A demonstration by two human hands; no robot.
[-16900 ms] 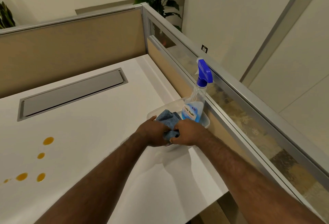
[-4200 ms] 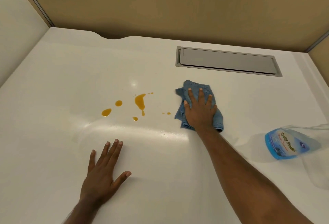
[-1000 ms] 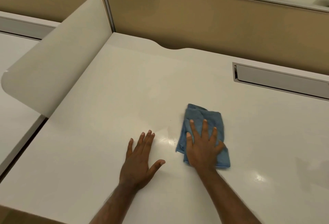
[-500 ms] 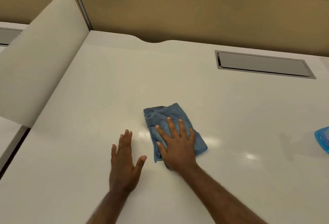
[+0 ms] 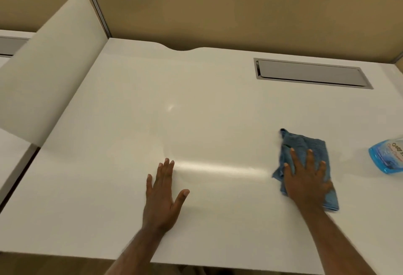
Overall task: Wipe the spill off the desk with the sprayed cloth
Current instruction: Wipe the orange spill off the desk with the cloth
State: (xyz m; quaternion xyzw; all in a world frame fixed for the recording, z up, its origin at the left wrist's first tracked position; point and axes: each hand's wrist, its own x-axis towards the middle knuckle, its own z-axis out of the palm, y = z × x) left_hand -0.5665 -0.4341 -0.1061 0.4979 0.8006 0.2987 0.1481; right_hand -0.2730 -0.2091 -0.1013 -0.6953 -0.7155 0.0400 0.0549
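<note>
A folded blue cloth (image 5: 305,146) lies flat on the white desk (image 5: 196,111) at the right. My right hand (image 5: 305,176) presses down on it, palm flat and fingers spread. My left hand (image 5: 164,194) rests flat on the bare desk near the front middle, fingers apart, holding nothing. A wet glossy streak (image 5: 220,169) runs across the surface between the two hands. No orange spill marks show on the desk.
A spray bottle with a blue label (image 5: 388,156) lies at the right edge, close to the cloth. A grey cable hatch (image 5: 311,74) is set into the desk at the back right. Beige partitions stand behind, and a curved white divider (image 5: 48,74) on the left.
My right hand has slid the cloth well to the right, away from my left hand, leaving a wet streak. The orange drops seen earlier are gone. My left hand stays flat.
</note>
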